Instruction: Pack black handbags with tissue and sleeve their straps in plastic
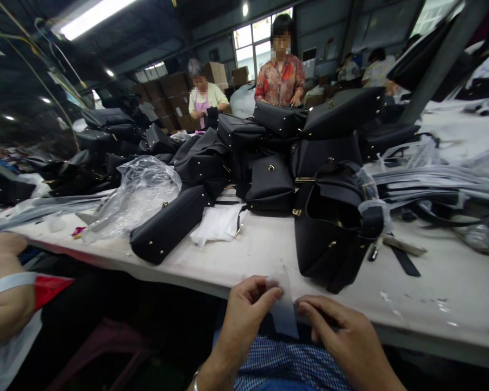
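1. Translucent film [284, 314] sits between our hands, pinched by our left hand [246, 312]; we judge it in hand but not yet placed.
2. Our right hand [344, 331] nearly closes beside it; whether it grips film, we cannot tell.
3. Beyond that grip, a black bag [315, 252] gapes, contents unclear.

Film [284, 312]: thin see-through plastic, smooth, faint sheen. Open bag [313, 252]: leather-like, smooth, near matt; its front clasp [332, 244] glossy metal. Crumpled wrap [146, 187]: clear plastic, glossy. Surface [264, 255]: matt. Checked garment [285, 363]: woven cloth, matt.
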The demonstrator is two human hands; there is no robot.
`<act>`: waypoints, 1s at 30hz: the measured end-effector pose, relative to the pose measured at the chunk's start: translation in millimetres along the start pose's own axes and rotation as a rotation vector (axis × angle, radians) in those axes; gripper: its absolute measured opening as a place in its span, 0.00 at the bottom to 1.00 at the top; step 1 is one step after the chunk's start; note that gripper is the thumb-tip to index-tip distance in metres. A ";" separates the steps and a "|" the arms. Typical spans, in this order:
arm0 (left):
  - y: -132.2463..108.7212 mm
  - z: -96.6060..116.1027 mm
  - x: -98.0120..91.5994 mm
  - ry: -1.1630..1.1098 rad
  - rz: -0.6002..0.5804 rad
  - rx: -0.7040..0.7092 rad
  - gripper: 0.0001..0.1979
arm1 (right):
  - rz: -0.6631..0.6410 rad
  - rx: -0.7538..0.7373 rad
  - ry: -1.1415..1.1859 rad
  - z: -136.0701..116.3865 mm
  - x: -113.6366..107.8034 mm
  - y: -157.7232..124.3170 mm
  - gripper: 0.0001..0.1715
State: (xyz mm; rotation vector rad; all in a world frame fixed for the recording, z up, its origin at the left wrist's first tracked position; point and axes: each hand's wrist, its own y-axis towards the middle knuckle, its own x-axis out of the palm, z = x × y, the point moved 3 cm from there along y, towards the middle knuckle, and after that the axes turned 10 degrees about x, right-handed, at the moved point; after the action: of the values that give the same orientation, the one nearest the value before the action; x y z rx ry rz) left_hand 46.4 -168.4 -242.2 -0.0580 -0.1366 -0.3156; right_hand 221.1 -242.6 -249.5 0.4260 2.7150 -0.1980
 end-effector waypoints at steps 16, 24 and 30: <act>-4.3 -12.6 16.1 -0.012 -0.050 -0.070 0.13 | 0.214 0.166 -0.105 13.4 -56.4 14.7 0.24; -10.2 -12.3 15.9 0.284 -0.022 -0.042 0.06 | 0.060 0.105 0.293 6.0 -42.0 7.6 0.19; -12.3 -8.1 16.8 0.275 -0.049 -0.046 0.05 | 0.251 0.022 0.248 -2.3 -37.0 9.7 0.17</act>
State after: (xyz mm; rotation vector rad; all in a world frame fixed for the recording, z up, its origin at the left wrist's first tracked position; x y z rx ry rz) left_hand 59.3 -185.8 -247.4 -0.0560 0.1419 -0.3722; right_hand 255.9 -242.8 -233.7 0.8416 2.8647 -0.1121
